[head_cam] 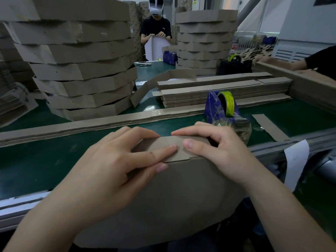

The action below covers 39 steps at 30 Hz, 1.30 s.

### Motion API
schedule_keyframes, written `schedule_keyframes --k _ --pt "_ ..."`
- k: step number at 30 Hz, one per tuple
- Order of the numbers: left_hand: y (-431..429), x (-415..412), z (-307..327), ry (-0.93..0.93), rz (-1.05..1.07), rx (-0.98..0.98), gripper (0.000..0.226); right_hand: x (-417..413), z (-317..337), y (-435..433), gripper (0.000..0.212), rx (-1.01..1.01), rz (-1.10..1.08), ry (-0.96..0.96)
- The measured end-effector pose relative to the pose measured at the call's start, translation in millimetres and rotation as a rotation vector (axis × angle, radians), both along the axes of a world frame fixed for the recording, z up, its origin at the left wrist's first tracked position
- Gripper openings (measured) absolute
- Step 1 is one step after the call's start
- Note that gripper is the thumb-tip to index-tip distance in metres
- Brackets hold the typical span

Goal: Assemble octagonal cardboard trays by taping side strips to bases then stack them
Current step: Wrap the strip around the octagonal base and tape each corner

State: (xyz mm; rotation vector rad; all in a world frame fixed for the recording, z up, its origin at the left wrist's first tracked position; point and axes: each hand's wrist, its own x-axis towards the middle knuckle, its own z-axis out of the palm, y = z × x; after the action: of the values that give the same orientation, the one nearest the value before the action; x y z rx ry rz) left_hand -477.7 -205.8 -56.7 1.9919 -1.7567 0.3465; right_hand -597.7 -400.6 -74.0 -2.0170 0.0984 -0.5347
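Observation:
A brown cardboard tray (174, 197) leans against the near edge of the green table, its base facing me. Its side strip (163, 145) folds over the top edge. My left hand (116, 160) lies on the strip, index finger and thumb pressing flat near a seam. My right hand (214, 151) grips the strip's top edge from the right, thumb pressing beside my left index finger. A blue tape dispenser (220, 108) with a yellow-green roll stands just behind my right hand.
A tall stack of finished trays (81, 60) stands at the back left, another (205, 39) at the back centre. Flat side strips (218, 91) are piled mid-table, with a long strip pile (91, 126) across the belt. A person (156, 28) works opposite, and an arm (309, 64) reaches in from the right.

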Motion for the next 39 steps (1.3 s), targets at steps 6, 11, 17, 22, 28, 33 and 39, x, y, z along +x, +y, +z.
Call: schedule_keyframes --k 6,11,17,22,28,33,39 --pt "-3.4 3.9 -3.3 0.001 0.000 -0.038 0.037 -3.6 -2.2 -31.1 0.019 0.055 -0.342 -0.194" --pt "-3.9 3.4 -5.4 0.015 0.014 -0.058 0.036 -9.7 -10.7 -120.3 0.020 0.105 -0.971 0.009" --pt "-9.3 1.1 -4.7 0.003 0.015 -0.055 0.036 3.7 -29.1 -143.2 0.029 0.280 -0.936 0.199" --pt "-10.9 2.7 -5.2 0.009 0.023 -0.057 0.036 11.3 -28.5 -138.6 0.017 0.404 -0.921 0.188" --pt "-14.4 2.8 -5.7 0.009 0.025 -0.051 0.036 11.5 -24.3 -133.1 0.010 0.751 -0.912 0.064" --pt "-16.9 2.0 -4.8 0.003 0.033 -0.046 0.037 8.5 -27.7 -123.0 0.005 0.852 -0.890 -0.083" --pt "-22.4 1.2 -3.2 0.000 0.031 -0.032 0.038 -8.0 -64.6 -110.3 0.019 0.807 -0.684 -0.429"
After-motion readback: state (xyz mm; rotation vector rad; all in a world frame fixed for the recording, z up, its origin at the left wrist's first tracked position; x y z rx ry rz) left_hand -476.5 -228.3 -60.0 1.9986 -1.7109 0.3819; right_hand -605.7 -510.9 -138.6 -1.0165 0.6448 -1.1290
